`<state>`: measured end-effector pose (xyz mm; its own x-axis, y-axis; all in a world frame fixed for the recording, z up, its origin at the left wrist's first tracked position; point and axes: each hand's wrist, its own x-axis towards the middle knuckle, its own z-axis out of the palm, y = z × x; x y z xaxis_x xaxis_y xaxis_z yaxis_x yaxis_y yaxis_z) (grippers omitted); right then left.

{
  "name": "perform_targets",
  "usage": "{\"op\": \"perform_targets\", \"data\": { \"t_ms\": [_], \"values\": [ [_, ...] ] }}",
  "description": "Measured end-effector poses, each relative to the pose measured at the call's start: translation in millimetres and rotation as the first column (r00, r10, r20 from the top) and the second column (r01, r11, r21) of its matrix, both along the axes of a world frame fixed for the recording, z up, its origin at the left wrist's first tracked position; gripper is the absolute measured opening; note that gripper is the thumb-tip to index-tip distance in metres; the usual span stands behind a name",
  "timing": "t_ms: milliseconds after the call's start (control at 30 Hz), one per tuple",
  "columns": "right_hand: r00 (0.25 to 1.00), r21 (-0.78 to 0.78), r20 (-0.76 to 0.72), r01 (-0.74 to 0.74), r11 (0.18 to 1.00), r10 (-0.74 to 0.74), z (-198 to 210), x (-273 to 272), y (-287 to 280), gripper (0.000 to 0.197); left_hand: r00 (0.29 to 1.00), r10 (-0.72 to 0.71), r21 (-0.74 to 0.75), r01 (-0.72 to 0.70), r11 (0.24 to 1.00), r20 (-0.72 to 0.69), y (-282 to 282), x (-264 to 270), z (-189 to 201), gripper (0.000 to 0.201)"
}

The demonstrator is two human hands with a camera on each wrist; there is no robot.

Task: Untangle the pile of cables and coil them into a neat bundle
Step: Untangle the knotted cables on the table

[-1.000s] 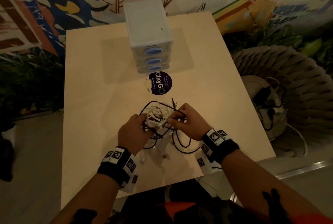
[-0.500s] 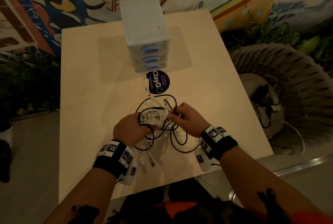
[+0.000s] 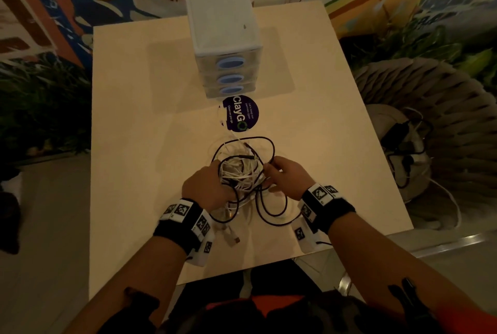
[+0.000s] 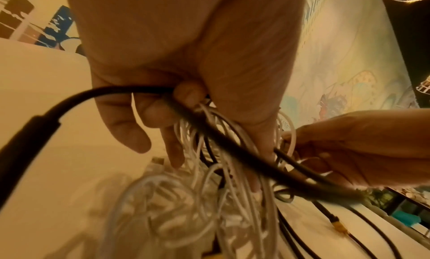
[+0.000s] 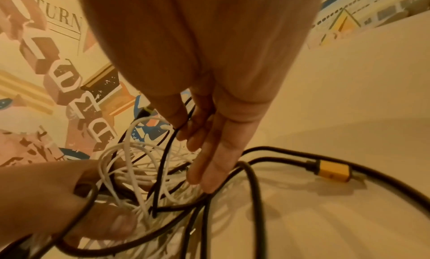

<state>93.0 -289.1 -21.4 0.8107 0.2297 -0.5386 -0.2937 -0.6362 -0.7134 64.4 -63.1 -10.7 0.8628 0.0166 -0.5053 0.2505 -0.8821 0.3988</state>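
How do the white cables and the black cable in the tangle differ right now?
The white cables are thin and bunched in tight loops against the left hand; the black cable is thicker and sprawls in wide loops over the table. The right hand pinches a black strand, not the white cables. Both are still tangled together.

"ClayGo", "Clean as you go" on round purple sticker (image 3: 240, 113) on table (image 3: 139, 145), "TURN" on wall mural (image 5: 62, 20)

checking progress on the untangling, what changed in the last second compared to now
Little changed. The left hand still grips the white cable wad; the right hand still pinches a black cable. The black loops have spread wider toward the sticker. The drawer unit and table stayed put.
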Motion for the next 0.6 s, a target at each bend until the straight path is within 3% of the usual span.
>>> {"op": "perform_targets", "data": {
  "t_ms": [167,300,500,600],
  "values": [
    [0.995,-0.151,0.1,0.02,0.988,-0.005,-3,2,6,0.03,0.999,0.039,-0.019,-0.038,0.999,0.027,-7,-2,-12,0.049],
    [0.988,-0.13,0.151,0.061,0.99,-0.041,2,3,7,0.023,0.999,0.034,-0.058,-0.034,0.998,-0.001,-5,3,-15,0.038],
    [0.956,-0.124,0.282,-0.05,0.991,0.084,13,0,5,0.019,0.998,0.049,-0.147,-0.055,0.988,-0.042,0,10,-11,0.024],
    [0.97,-0.101,0.234,-0.037,0.994,0.06,16,0,7,0.032,0.997,0.066,-0.176,-0.074,0.982,-0.051,1,12,-9,0.02]
  ]
}}
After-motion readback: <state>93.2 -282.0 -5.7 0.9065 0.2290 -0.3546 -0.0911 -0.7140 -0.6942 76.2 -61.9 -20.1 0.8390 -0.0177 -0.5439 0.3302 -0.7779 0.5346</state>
